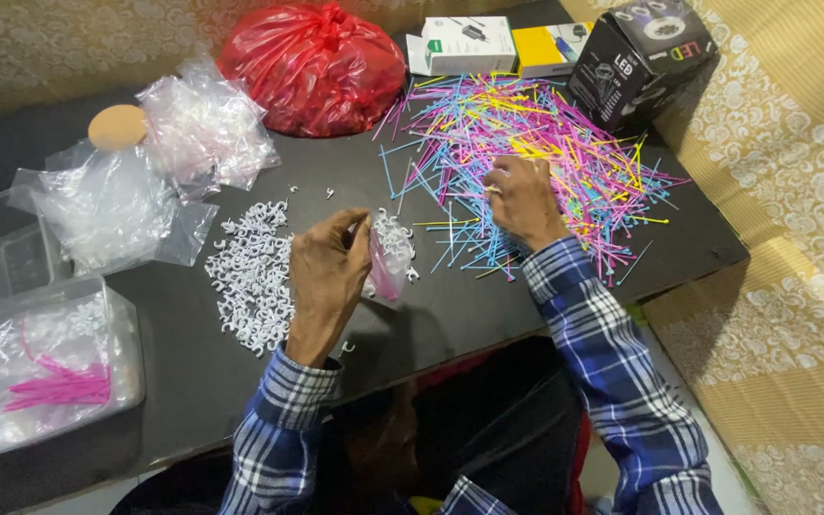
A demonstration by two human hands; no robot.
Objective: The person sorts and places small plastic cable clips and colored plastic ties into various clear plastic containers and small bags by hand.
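Left hand (328, 272): closed around a small clear plastic bag (388, 259) with pink sticks inside, raised just above the dark tabletop (450, 310), between the two heaps.

Right hand (524, 198): fingers curled down onto the near edge of the pile of coloured plastic sticks (536, 157); whether it has pinched a stick cannot be told.

Pile of coloured plastic sticks: pink, blue and yellow, spread loosely across the right half of the tabletop.

White plastic hooks (252, 277): small curled pieces, heaped just left of the left hand; a few strays lie near it.

Clear plastic tub (45, 367): at the near left corner, holding filled bags of pink sticks.

Empty clear bags (112, 205): crumpled heap at the left, a round tan disc (117, 126) beside them.

Red plastic bag (312, 67): tied shut, at the far edge.

Boxes: one white box (462, 45), one yellow box (545, 50), one black box (639, 59), in a row at the far right.
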